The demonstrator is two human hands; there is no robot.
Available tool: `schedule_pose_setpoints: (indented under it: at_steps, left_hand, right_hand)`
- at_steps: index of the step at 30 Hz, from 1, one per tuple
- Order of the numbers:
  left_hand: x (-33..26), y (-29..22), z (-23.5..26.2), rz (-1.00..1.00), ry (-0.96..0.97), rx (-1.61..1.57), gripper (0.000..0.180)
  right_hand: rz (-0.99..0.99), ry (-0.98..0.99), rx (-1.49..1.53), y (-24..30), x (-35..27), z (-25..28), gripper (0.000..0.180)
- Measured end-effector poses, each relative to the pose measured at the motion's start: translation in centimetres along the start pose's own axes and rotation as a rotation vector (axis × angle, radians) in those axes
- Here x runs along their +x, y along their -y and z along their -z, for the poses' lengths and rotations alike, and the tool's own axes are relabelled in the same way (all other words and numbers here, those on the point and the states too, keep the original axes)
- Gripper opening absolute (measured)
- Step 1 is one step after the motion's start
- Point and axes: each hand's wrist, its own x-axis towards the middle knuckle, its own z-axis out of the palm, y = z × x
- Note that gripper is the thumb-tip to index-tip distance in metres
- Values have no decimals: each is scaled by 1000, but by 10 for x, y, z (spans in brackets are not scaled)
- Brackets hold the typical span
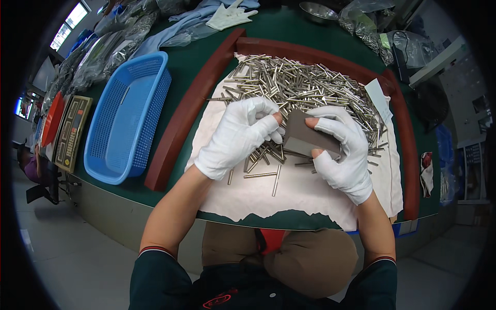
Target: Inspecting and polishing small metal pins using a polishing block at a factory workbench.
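My right hand (343, 150), in a white glove with bare fingertips, is closed around a dark grey-brown rectangular block (313, 135), thumb and fingers on its edges. Close to the block's left side is my left hand (240, 135), gloved alike, with thumb and fingertips pinched together. Whatever lies in that pinch is too small or hidden to make out. Both hands are over the near part of a heap of thin silvery metal pins (289, 77). A few loose pins (276, 181) rest nearer to me on a pale pink cloth (227, 199).
Red-brown wooden bars (194, 113) border the cloth on the left, back and right. An empty blue plastic basket (126, 119) stands to the left. At the heap's right edge leans a white paper (378, 101). Behind are a white glove (231, 15), a metal bowl (319, 11) and plastic bags.
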Motion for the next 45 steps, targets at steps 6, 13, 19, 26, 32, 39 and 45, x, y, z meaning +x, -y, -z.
schedule_pose_setpoints:
  at_steps: [6,13,19,26,32,39,45]
  left_hand:
    - [-1,-2,-1,7,-4,-23,15]
    - [-1,-6,-3,31,4,17,16]
    - [-1,-3,-3,14,4,-44,17]
    - [-1,-4,-5,34,-6,-45,17]
    - [0,2,1,84,-17,-112,19]
    - [1,3,1,88,-6,-114,19]
    - [1,2,-1,79,19,-102,19]
  right_hand:
    - [1,-72,-32,-6,-2,0,37]
    - [-40,-94,-20,-6,-1,0,35]
    - [-78,-110,-65,-6,-1,1,34]
    - [-140,-150,-105,-7,0,3,34]
    - [-169,-189,-9,-9,-1,4,31]
    - [-147,-90,-26,0,-2,3,35]
    - [-121,-71,-110,-6,0,2,32]
